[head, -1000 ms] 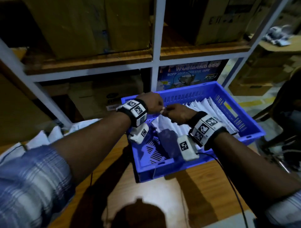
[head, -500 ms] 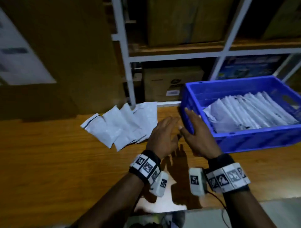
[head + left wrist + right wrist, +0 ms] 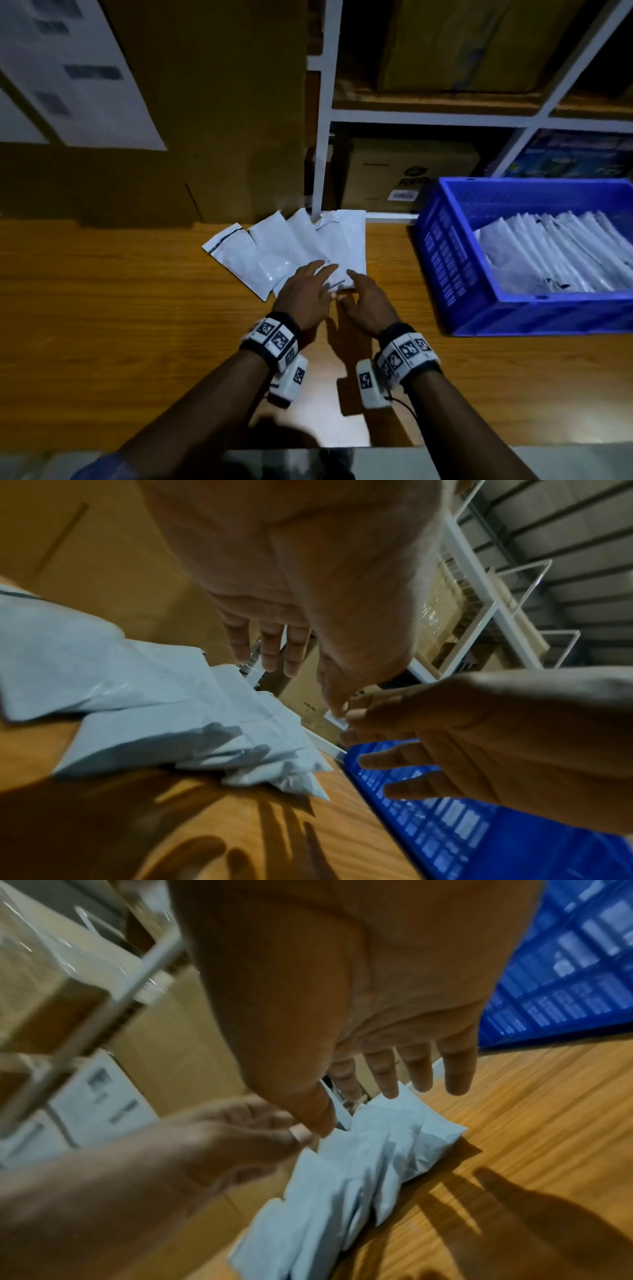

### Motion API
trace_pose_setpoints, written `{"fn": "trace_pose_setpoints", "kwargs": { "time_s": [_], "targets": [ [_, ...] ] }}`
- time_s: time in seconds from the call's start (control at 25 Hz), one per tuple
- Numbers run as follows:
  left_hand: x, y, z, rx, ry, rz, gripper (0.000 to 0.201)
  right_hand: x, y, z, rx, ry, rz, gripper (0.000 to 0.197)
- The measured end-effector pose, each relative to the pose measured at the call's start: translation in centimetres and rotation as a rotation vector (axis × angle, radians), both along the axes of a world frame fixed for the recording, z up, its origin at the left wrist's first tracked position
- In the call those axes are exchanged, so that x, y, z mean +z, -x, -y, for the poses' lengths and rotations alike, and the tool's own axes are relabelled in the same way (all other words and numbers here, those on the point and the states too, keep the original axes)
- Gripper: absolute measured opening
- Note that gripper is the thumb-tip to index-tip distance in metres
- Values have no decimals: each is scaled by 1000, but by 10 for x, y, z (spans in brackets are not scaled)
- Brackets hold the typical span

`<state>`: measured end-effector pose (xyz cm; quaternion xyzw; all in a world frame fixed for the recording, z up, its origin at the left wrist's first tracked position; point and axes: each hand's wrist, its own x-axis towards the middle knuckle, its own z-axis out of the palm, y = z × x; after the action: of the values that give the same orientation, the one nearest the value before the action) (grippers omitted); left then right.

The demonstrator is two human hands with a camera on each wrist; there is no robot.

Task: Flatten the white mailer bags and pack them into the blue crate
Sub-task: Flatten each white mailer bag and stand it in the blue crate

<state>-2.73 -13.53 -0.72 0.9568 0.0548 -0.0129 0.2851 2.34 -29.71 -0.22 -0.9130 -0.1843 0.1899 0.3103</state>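
Several white mailer bags point(image 3: 274, 250) lie fanned out on the wooden table point(image 3: 102, 308), near its back edge. My left hand point(image 3: 305, 291) hovers over the near end of the fan, fingers straight and spread. Beside it my right hand point(image 3: 363, 298) is open too, above the right-most bag's near corner. In the left wrist view the bags point(image 3: 137, 696) lie below the spread fingers point(image 3: 267, 647), which hold nothing. In the right wrist view the fingers point(image 3: 418, 1069) hang just above the bags point(image 3: 377, 1164). The blue crate point(image 3: 445, 260) at the right holds several flattened white bags point(image 3: 565, 253) in a row.
A white metal shelf frame point(image 3: 322, 137) with cardboard boxes point(image 3: 404, 174) stands behind the table. A large brown box point(image 3: 205, 120) with white labels rises at the back left. The table's front edge point(image 3: 342, 448) runs just under my forearms.
Both hands left the crate, swung left across the table and reached forward over the fanned bags. The view turned left with them.
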Motion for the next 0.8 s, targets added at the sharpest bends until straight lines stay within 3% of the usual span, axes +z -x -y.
{"fn": "trace_pose_setpoints", "kwargs": {
  "time_s": [0.2, 0.36, 0.6, 0.8],
  "targets": [
    [4, -74, -12, -38, -96, -79, 57, -24, -69, -28, -130, 129, -27, 73],
    [1, -122, -13, -93, -183, -133, 61, -44, -101, -41, -133, 147, -67, 65],
    [-11, -148, -18, -125, -214, -178, 68, -44, -111, -44, -200, -37, -99, 55],
    [-2, -150, -15, -292, -394, -96, 83, -18, -102, -29, -216, -47, 7, 46]
  ]
}}
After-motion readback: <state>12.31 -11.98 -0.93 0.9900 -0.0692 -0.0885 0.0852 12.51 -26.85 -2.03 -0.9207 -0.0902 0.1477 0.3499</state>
